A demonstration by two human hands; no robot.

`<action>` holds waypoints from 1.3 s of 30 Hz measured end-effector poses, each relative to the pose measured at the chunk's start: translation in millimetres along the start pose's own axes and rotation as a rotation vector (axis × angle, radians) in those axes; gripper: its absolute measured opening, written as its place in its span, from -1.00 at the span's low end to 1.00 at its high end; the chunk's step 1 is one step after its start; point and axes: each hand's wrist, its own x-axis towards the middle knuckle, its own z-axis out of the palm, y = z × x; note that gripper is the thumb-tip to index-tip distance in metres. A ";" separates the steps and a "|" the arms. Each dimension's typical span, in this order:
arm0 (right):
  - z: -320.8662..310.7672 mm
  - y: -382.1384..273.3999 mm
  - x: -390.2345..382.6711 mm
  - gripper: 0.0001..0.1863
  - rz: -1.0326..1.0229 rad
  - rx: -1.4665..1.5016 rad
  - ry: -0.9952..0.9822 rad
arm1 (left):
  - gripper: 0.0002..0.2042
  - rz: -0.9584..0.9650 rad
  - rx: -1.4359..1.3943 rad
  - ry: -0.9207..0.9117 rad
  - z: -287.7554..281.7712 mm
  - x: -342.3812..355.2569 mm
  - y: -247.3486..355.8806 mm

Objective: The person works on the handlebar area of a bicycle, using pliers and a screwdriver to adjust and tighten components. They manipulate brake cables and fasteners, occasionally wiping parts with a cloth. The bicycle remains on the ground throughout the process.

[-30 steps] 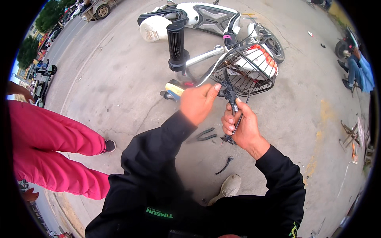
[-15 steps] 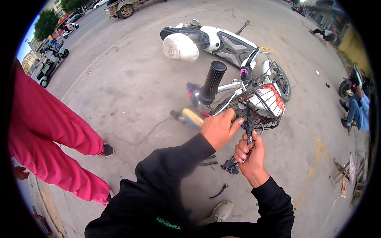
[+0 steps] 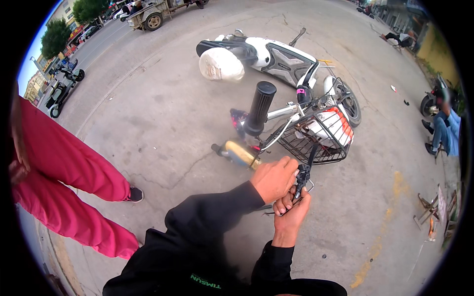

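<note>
Pavement, head view: a road borders it at the upper left corner, a yellowish wall at the upper right.
Left edge: a standing person's pink trousers fill it, well apart from the hands.
Right edge: a wide stretch of concrete with a yellow paint stripe lies between the hands and a folding chair; a seated person in blue is farther up.
Scooter: white and black, on its side beyond the hands, its handlebar grip sticking up.
Basket: black wire, near rim just past the hands, a white and red bag inside.
Black lever fitting: at the 2 hands, raised off the concrete; its long end crosses before the basket's near rim, touching or not I can't tell.
Left hand: fingers bent, tips against the fitting's left side; whether it grips, I can't tell.
Right hand: below the left, fingers curled closed round the fitting's lower end, thumb alongside.
</note>
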 end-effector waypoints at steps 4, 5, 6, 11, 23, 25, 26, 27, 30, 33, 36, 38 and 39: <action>-7.6 0.0 4.8 -0.51 0.005 0.040 -0.006 | -0.87 0.105 0.178 -0.049 -0.2 -15.9 -4.5; -12.6 1.9 7.9 -0.47 0.010 0.062 -0.031 | -0.88 0.123 0.198 -0.039 0.5 -18.6 -5.4; -14.8 4.8 10.0 -0.48 0.038 0.086 -0.040 | -0.88 0.141 0.219 -0.029 0.8 -21.2 -6.3; -35.5 16.9 20.7 -0.58 0.167 0.207 -0.126 | -0.88 0.129 0.376 -0.028 7.6 -19.2 -14.5; -25.2 17.6 4.3 -0.57 0.148 0.362 -0.088 | -0.71 -0.027 0.308 -0.066 1.0 -11.7 3.2; -24.8 17.9 3.6 -0.57 0.115 0.324 -0.092 | -0.75 -0.031 0.251 -0.067 3.3 -14.4 0.4; -23.2 18.1 4.1 -0.57 0.099 0.304 -0.091 | -0.77 -0.035 0.220 -0.069 4.2 -14.8 0.5; -21.6 16.9 3.8 -0.57 0.100 0.267 -0.046 | -0.81 -0.076 0.189 -0.087 3.9 -15.4 1.9; -23.1 14.6 4.2 -0.57 -0.026 0.175 -0.097 | -0.86 0.055 0.130 -0.075 3.2 -11.2 0.8; -22.1 11.8 4.5 -0.60 -0.043 0.166 -0.098 | -0.84 0.090 0.211 -0.039 2.7 -9.8 1.6; -15.2 8.8 7.2 -0.64 -0.014 0.227 -0.110 | -0.71 0.056 0.208 -0.047 3.6 -1.0 5.9; -15.7 9.3 12.4 -0.64 0.053 0.294 -0.122 | -0.64 -0.004 0.161 -0.057 2.1 7.1 5.7; -15.4 9.6 14.6 -0.63 0.085 0.303 -0.093 | -0.57 -0.037 0.103 -0.062 6.2 10.3 2.1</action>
